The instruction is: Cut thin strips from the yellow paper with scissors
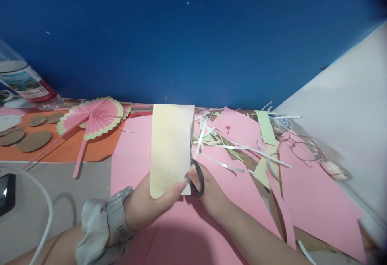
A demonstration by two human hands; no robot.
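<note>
My left hand pinches the lower edge of an upright pale yellow paper sheet, thumb on its front. A grey watch and a grey scrunchie sit on that wrist. My right hand is closed on black-handled scissors, thumb through a loop, at the sheet's right edge. The blades run up behind the paper's edge and are mostly hidden. Both hands hover over a large pink paper sheet.
Thin paper strips and scraps litter the area right of the sheet, with a light green strip. A pink and green paper fan lies on orange paper with brown cardboard discs. A bottle, white cable, glasses.
</note>
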